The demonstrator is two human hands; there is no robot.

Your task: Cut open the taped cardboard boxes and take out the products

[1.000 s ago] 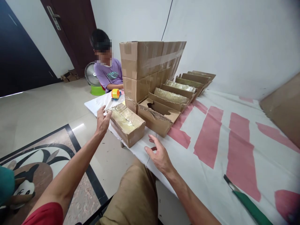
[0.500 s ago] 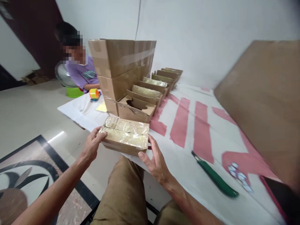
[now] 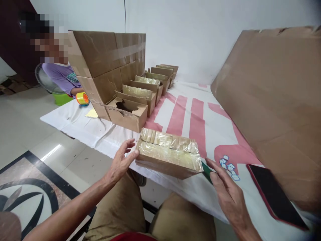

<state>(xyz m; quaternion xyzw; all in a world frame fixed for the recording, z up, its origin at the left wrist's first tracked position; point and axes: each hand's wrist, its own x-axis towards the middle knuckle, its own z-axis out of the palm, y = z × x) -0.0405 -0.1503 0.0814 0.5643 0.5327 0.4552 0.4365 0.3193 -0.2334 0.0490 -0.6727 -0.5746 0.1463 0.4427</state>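
A taped cardboard box (image 3: pixel 170 159) rests at the front edge of the cloth-covered table, with shiny clear tape over its top. My left hand (image 3: pixel 122 160) is at its left end, thumb against the corner and fingers apart. Just beyond the box's right end, my right hand (image 3: pixel 227 189) reaches over a green-handled knife (image 3: pixel 206 172), fingers stretched out. Part of the green handle shows between the box and this hand; the blade is hidden. I see no firm grip around the handle.
Stacked cartons (image 3: pixel 100 63) stand at left behind a row of opened boxes (image 3: pixel 127 113). A phone (image 3: pixel 274 195) and large cardboard sheet (image 3: pixel 273 100) are at right. Near a tape roll (image 3: pixel 82 98) at left sits another person (image 3: pixel 59 77).
The box has moved right and now hides part of the knife. My right hand has left the box's end for the knife; my left fingers have loosened. The view has shifted right.
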